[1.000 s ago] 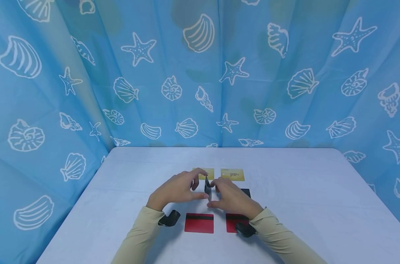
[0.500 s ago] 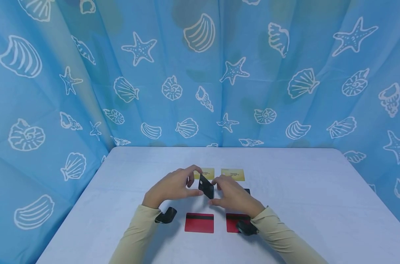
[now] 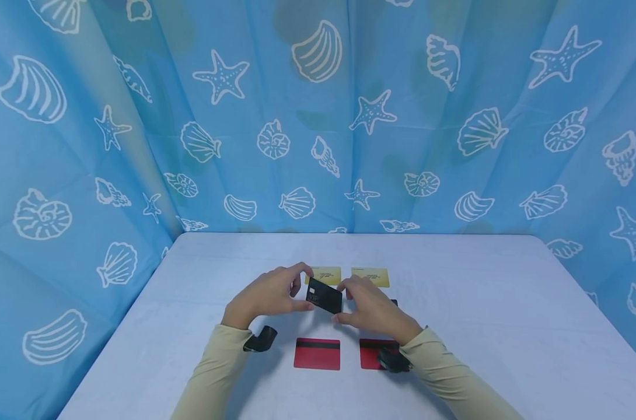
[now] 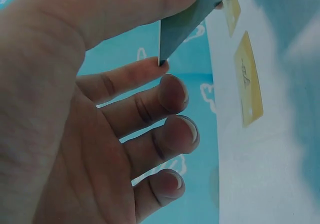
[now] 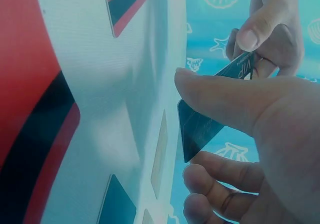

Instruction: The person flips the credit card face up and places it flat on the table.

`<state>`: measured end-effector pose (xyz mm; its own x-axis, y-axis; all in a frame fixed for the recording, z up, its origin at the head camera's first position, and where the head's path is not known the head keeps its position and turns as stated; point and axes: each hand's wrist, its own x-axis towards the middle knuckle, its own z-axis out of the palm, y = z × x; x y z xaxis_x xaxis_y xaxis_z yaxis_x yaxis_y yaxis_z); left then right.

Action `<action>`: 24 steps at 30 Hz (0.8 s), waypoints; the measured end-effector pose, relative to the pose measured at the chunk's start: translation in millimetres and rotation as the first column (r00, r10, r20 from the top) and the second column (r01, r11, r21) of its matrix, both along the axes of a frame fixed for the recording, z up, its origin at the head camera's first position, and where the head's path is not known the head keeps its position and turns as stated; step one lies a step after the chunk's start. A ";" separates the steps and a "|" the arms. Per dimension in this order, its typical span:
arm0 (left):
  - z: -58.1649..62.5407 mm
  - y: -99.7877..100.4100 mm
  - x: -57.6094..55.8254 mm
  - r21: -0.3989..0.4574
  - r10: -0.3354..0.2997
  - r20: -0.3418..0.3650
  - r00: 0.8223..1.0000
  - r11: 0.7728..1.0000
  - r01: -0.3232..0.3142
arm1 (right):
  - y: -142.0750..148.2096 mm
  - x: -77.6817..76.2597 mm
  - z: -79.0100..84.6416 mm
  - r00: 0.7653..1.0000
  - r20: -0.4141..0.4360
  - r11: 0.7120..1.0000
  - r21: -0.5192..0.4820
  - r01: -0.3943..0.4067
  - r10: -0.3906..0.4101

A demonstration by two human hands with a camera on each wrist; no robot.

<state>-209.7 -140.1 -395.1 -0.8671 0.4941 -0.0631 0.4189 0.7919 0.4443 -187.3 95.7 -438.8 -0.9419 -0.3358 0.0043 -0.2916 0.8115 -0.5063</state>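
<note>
Black card (image 3: pixel 325 296) is held up by both our hands above the surface (image 3: pixel 481 326), roughly midway between its left and right edges. Over the last second it has swung from edge-on in the head view to showing its face, so its pale chip (image 3: pixel 312 290) and VIP lettering can now be made out. For the work in hand, we judge, that means the printed side is turned to us. With that swing our left hand (image 3: pixel 268 296) has shifted slightly toward the left edge, while our right hand (image 3: pixel 370 306) has hardly moved.

Each hand pinches the card, thumb and forefinger parted by about its short side: the left at the chip end, the right at the other. Our forearms slant inward from the near side, palms facing. Toward the far edge lie a left yellow card (image 3: pixel 328 275) and a right yellow card (image 3: pixel 370 277); nearer us lie a left red card (image 3: pixel 317 354) and a right red card (image 3: pixel 373 350). Another dark card (image 5: pixel 117 204) lies on the surface, mostly hidden behind our right hand in the head view.
</note>
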 end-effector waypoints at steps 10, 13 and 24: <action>0.1 -0.4 0.4 -0.049 0.019 0.008 1.000 0.999 -0.019 | 0.2 -1.8 -3.3 1.000 0.001 1.000 -0.003 0.003 -0.003; -0.6 -0.1 0.1 -0.069 0.029 0.009 1.000 0.997 -0.029 | 0.0 -2.6 -4.5 1.000 0.002 1.000 -0.007 0.001 -0.001; -4.5 1.0 -0.4 -0.120 0.068 0.044 0.997 0.991 -0.062 | -2.2 -4.4 -9.7 1.000 0.014 1.000 -0.008 -0.006 0.007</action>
<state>-210.1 -139.1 -399.6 -0.8918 0.4233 -0.1597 0.3452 0.8649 0.3643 -191.7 93.6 -448.6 -0.9397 -0.3419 -0.0064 -0.2895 0.8054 -0.5172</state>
